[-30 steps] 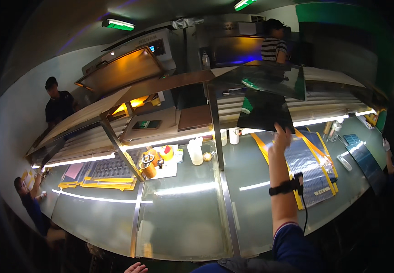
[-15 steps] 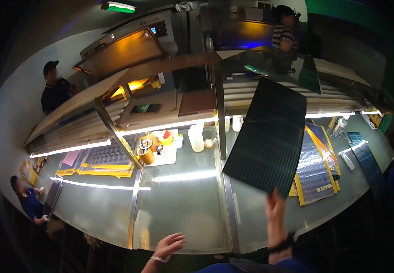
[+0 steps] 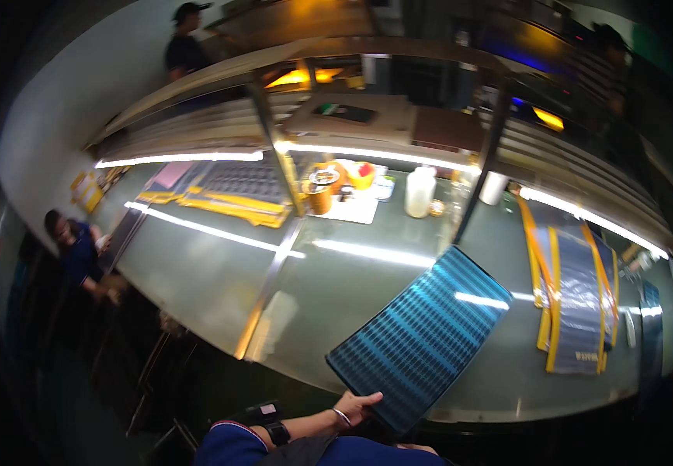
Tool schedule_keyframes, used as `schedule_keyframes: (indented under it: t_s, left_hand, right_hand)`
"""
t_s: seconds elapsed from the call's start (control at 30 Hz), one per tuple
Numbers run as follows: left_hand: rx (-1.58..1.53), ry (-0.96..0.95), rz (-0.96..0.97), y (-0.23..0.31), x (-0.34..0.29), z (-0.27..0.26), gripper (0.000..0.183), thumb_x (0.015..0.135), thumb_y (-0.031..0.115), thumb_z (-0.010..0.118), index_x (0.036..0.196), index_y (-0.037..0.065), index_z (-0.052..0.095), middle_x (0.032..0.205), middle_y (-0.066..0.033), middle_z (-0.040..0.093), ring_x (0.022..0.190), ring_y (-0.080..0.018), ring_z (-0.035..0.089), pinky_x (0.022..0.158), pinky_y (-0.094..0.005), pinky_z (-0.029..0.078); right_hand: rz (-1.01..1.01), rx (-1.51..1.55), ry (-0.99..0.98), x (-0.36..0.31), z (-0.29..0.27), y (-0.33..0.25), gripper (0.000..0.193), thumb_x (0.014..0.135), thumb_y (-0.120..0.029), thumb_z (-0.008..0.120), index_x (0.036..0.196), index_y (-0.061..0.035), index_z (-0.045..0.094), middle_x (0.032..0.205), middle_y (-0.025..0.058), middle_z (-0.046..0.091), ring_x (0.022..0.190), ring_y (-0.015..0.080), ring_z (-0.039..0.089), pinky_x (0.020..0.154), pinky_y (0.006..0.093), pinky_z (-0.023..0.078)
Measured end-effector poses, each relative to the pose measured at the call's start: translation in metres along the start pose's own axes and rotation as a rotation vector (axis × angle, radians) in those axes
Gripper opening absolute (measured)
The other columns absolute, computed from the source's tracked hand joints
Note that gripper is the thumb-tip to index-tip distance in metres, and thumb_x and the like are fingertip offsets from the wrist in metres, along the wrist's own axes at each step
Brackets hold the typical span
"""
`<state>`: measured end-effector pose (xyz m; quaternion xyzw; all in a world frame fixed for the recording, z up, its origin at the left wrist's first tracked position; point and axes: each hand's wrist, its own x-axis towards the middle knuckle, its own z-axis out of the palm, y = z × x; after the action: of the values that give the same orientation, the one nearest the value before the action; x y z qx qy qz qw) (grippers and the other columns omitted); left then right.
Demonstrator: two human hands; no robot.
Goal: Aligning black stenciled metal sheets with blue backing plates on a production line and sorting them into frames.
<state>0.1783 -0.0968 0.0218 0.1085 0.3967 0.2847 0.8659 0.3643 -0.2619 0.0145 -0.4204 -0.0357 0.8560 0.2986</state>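
Observation:
A flat rectangular panel (image 3: pixel 430 326), glossy blue-teal with rows of fine dark printed pattern, is held tilted above the front of the glass-like worktop (image 3: pixel 367 291). My left hand (image 3: pixel 358 406), with a metal bracelet on its wrist, is closed on the panel's lower left edge, thumb on the upper face. Below the panel, a small strip of skin shows at the picture's lower edge; it may be my right hand or forearm, and its fingers are hidden.
Yellow-edged film sheets (image 3: pixel 577 303) lie right of the panel, more (image 3: pixel 232 194) at back left. A white bottle (image 3: pixel 420 191) and orange tins (image 3: pixel 321 194) stand behind. Metal posts (image 3: pixel 485 155) carry a lit shelf. A co-worker (image 3: pixel 80 252) stands left; others are behind.
The view has swung right. The panel has come down and nearer, turning from dark to bright blue. My left hand, free before, now grips it; my right hand has left its visible hold.

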Motion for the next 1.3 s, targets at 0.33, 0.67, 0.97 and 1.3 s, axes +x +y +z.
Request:
schedule_keyframes:
  t_s: [0.33, 0.67, 0.97, 1.3]
  left_hand:
    - [0.131, 0.337, 0.461, 0.114, -0.186, -0.113, 0.044, 0.067, -0.006, 0.075, 0.105, -0.006, 0.053, 0.104, -0.0143, 0.061, 0.097, -0.0219, 0.061, 0.087, -0.0347, 0.048]
    - [-0.045, 0.37, 0.893, 0.159, -0.272, -0.236, 0.049, 0.079, 0.01, 0.07, 0.121, -0.003, 0.047, 0.117, -0.014, 0.056, 0.105, -0.0239, 0.057, 0.091, -0.0376, 0.047]
    - [-0.264, 0.836, 0.693, 0.093, -0.304, -0.457, 0.024, 0.085, 0.019, 0.064, 0.103, 0.003, 0.065, 0.091, -0.0046, 0.066, 0.081, -0.0121, 0.063, 0.065, -0.0239, 0.052]
    - [-0.787, 2.107, 0.552, -0.134, -0.439, -0.734, 0.021, 0.078, 0.009, 0.059, 0.096, 0.002, 0.066, 0.086, -0.0152, 0.068, 0.082, -0.0244, 0.065, 0.075, -0.0322, 0.05]
  right_hand:
    - [-0.766, -0.606, -0.051, 0.033, 0.089, -0.212, 0.034, 0.08, -0.009, 0.066, 0.111, -0.0009, 0.055, 0.104, 0.0079, 0.059, 0.094, 0.0149, 0.056, 0.083, 0.0283, 0.044]
    - [-1.397, -1.542, -0.437, 0.223, 0.378, -0.128, 0.045, 0.075, -0.012, 0.07, 0.118, -0.0089, 0.056, 0.131, 0.0155, 0.045, 0.125, 0.0333, 0.039, 0.102, 0.0429, 0.033]
    - [-1.076, -2.431, 0.041, 0.449, 0.378, -0.055, 0.049, 0.091, -0.035, 0.05, 0.138, -0.0262, 0.039, 0.149, 0.0143, 0.019, 0.137, 0.0377, 0.013, 0.11, 0.0508, 0.01]
    - [-1.193, -2.043, 0.456, 0.477, 0.374, -0.061, 0.046, 0.096, -0.028, 0.042, 0.132, 0.0009, 0.041, 0.141, 0.0235, 0.031, 0.131, 0.0366, 0.029, 0.108, 0.0414, 0.023]
